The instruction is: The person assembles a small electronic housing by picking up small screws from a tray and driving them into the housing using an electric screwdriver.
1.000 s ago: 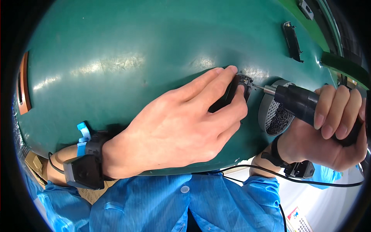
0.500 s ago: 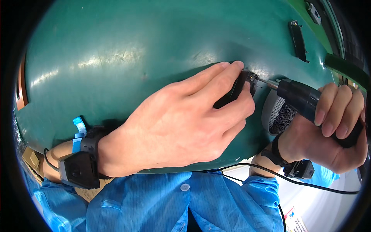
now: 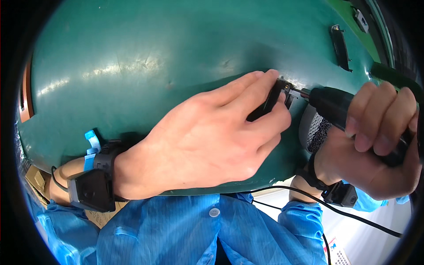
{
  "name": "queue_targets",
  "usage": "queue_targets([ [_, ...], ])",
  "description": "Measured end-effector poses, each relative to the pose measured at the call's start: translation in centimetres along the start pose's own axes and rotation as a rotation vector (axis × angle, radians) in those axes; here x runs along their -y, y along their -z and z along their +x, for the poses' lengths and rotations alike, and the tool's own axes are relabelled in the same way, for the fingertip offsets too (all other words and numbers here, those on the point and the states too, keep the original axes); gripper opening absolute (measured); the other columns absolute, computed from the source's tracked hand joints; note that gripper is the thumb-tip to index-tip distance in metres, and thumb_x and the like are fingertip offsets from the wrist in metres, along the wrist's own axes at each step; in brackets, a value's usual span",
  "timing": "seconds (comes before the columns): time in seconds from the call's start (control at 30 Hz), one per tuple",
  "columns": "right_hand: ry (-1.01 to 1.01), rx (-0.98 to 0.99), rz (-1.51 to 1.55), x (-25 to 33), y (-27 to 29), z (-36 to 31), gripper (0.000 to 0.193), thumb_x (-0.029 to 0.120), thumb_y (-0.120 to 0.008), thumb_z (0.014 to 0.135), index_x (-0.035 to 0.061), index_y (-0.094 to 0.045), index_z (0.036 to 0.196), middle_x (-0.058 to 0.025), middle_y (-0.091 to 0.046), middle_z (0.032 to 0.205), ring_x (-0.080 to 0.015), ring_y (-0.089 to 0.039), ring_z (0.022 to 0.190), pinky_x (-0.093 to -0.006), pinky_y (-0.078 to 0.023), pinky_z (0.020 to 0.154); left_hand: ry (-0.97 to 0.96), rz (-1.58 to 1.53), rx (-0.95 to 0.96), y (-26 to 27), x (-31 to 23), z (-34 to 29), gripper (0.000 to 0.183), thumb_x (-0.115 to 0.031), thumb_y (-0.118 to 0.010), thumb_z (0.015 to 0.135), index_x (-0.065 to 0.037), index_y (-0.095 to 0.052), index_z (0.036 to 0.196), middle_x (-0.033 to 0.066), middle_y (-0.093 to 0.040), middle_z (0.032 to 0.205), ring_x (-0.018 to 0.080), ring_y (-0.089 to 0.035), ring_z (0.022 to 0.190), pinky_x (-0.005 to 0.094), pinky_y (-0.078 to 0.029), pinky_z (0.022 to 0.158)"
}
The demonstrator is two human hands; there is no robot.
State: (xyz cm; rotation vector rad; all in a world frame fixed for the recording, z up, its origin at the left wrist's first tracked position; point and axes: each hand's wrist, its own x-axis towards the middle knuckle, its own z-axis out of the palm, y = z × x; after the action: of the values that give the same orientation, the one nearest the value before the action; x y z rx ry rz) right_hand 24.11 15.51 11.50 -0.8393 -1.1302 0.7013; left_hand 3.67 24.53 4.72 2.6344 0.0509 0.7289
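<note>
My left hand (image 3: pixel 203 132) pins a small black plastic housing (image 3: pixel 270 104) on the green mat, with the fingers closed along both its sides. The housing's right end, where small metal parts show, sticks out past the fingertips. My right hand (image 3: pixel 375 137) is wrapped round a black electric screwdriver (image 3: pixel 331 105), which points left. Its thin bit meets that exposed end; the screw itself is too small to make out. Under the screwdriver lies a grey oval thing with a mesh-like dark top (image 3: pixel 314 128), partly covered by my right hand.
A second long black plastic part (image 3: pixel 340 47) lies at the far right of the green mat (image 3: pixel 132 35). Beyond it is a small grey device (image 3: pixel 361 20). A brown edge piece (image 3: pixel 26 90) stands at the left. A black cable (image 3: pixel 335 206) runs below my right wrist.
The screwdriver has moved slightly left, closer to the housing, and less of its metal nose shows. My left hand and the housing have hardly moved.
</note>
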Motion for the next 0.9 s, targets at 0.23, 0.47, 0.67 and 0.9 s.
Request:
queue_targets([
  [0.23, 0.097, -0.117, -0.005, 4.6, 1.1, 0.7, 0.033, 0.027, -0.047, 0.103, -0.003, -0.055, 0.113, -0.0031, -0.051, 0.076, -0.0143, -0.049, 0.058, -0.0323, -0.046, 0.052, -0.032, -0.006, 0.027, 0.6, 0.5, 1.0, 0.031, -0.015, -0.079, 0.071, 0.0, -0.074, 0.098, 0.0106, -0.068, 0.121, 0.0385, -0.065, 0.123, 0.0469, -0.059, 0.103],
  [0.47, 0.094, -0.368, 0.302, 6.1, 0.5, -1.4, 0.015, 0.016, -0.057, 0.099, 0.0067, -0.045, 0.099, -0.0014, -0.05, 0.067, -0.0095, -0.05, 0.048, -0.0227, -0.048, 0.051, 0.2, -0.35, -0.094, 2.4, -3.0, 4.8, 0.049, -0.026, -0.09, 0.065, -0.003, -0.076, 0.106, 0.0091, -0.066, 0.101, 0.0235, -0.059, 0.08, 0.0357, -0.042, 0.067],
  [0.67, 0.134, -0.518, 0.343, 6.0, -0.9, -2.2, 0.016, 0.019, -0.054, 0.103, 0.0048, -0.046, 0.103, -0.0006, -0.047, 0.067, -0.0107, -0.043, 0.047, -0.0252, -0.043, 0.046, -0.046, -0.098, -0.259, 1.7, -3.5, 6.7, 0.04, -0.017, -0.087, 0.062, -0.003, -0.077, 0.098, 0.0051, -0.07, 0.089, 0.018, -0.056, 0.066, 0.0315, -0.034, 0.057],
  [0.9, 0.312, -0.732, 0.383, 5.1, -2.5, -6.7, 0.022, 0.028, -0.042, 0.109, 0.0057, -0.04, 0.109, -0.0061, -0.048, 0.07, -0.0175, -0.05, 0.051, -0.0354, -0.049, 0.047, -0.1, 0.031, -0.232, 1.6, -6.0, 5.6, 0.028, -0.011, -0.085, 0.063, -0.004, -0.079, 0.09, 0.0022, -0.072, 0.089, 0.0156, -0.055, 0.071, 0.0295, -0.032, 0.057],
])
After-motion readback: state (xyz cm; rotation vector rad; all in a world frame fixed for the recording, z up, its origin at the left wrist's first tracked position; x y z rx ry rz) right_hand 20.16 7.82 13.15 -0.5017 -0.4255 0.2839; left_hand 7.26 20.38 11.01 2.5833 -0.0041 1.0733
